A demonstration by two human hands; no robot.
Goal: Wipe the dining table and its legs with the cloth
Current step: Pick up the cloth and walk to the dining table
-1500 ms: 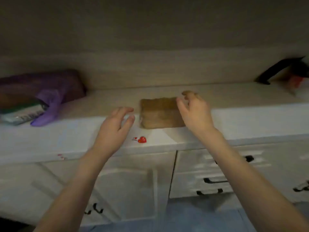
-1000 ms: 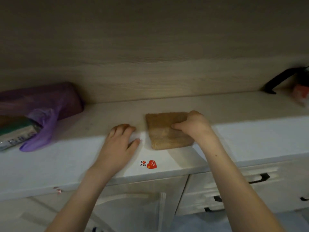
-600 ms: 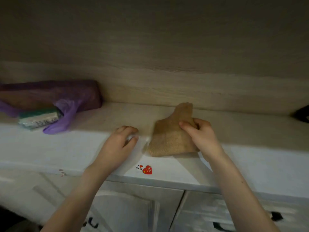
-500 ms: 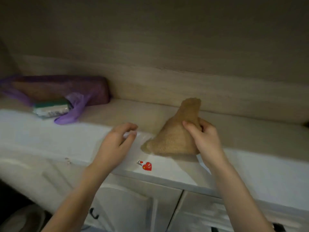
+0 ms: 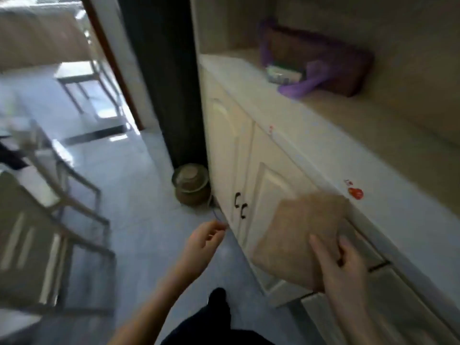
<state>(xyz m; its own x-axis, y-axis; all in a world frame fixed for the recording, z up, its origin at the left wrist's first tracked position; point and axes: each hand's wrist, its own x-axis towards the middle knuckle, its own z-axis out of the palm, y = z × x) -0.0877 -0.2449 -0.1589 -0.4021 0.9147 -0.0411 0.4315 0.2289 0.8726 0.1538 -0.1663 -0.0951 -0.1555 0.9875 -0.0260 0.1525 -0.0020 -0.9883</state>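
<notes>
My right hand (image 5: 341, 265) holds the tan cloth (image 5: 296, 235) in the air in front of the white cabinet (image 5: 251, 155), fingers curled round its lower right edge. The cloth hangs flat and blurred by motion. My left hand (image 5: 204, 242) hangs free over the floor, fingers loosely curled and empty. At the left edge a glass-topped dining table (image 5: 47, 148) with pale legs shows, partly cut off by the frame.
Chairs (image 5: 32, 245) stand at the left near the table. A round pot (image 5: 191, 185) sits on the floor by the cabinet corner. A purple bag (image 5: 316, 63) lies on the counter. A doorway (image 5: 82, 78) opens at the back left. Grey tiled floor lies between.
The cloth has been lifted off the counter and now hangs in my right hand. My view has swung left toward the room. My left hand has left the counter edge.
</notes>
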